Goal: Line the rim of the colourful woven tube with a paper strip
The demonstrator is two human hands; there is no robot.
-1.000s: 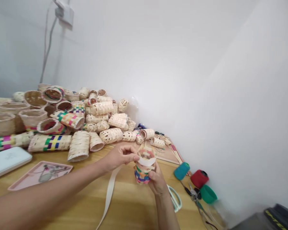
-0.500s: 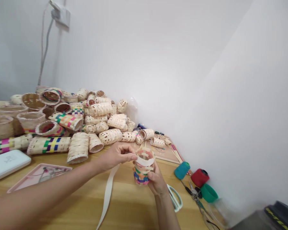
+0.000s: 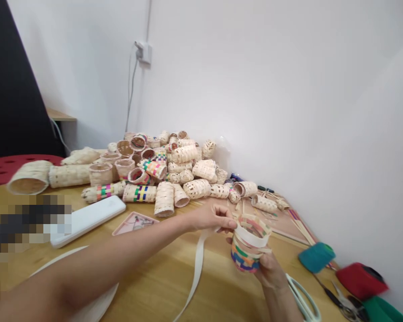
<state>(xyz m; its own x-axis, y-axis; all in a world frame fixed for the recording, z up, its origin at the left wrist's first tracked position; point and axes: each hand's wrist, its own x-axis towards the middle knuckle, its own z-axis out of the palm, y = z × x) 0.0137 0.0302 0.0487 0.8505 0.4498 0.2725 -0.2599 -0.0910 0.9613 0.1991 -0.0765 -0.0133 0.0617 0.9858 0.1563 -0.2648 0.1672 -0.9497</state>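
Note:
A small woven basket (image 3: 246, 255) with green, orange, blue and pink bands stands upright in my right hand (image 3: 270, 270), whose fingers wrap round its lower side and back. Loose pale strip ends stick up at its open top. A white strip (image 3: 253, 237) runs along the front of the rim. My left hand (image 3: 218, 217) pinches this strip at the rim's left side. From there the strip's long tail (image 3: 197, 264) hangs down over the table toward the front edge of the view.
Many woven baskets (image 3: 184, 154) are heaped at the back. A white case (image 3: 89, 219) and pink tray (image 3: 134, 222) lie left. Light green scissors (image 3: 302, 297), a teal spool (image 3: 317, 256), a red spool (image 3: 361, 280) and pliers (image 3: 344, 304) lie right.
The view has turned left, so the scene sits further right and a red stool and dark panel show at left. The basket and both hands look nearer, with the strip still pinched at the rim.

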